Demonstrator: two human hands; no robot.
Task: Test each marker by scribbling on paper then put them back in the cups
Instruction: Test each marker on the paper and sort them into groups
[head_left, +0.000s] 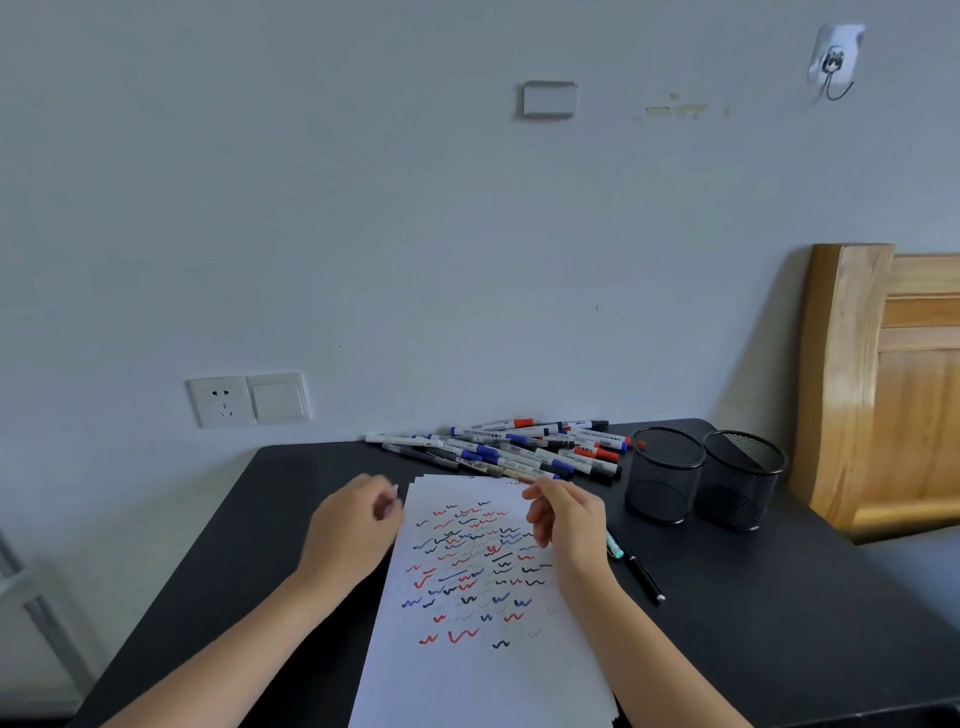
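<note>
Pile of white-barrelled markers with blue, red and black caps (498, 452): 12 o'clock of scribbled white paper sheet (467, 675), on black worktop (779, 597).
Two black mesh cups (660, 499): 2 o'clock, apparently empty.
Left hand (358, 525): fingers curled, blurred; grip cannot be told.
Right hand (566, 514): fingers loosely curled, nothing visibly held.
Hazards: unsorted pile risks retesting; wrist may knock black pen (644, 577).

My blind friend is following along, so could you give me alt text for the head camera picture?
A person's left hand and right hand hover by a sheet of paper covered in red, blue and black scribbles on a black table. Behind it lies a pile of markers, and two black mesh cups stand to the right with no markers in them.
</note>
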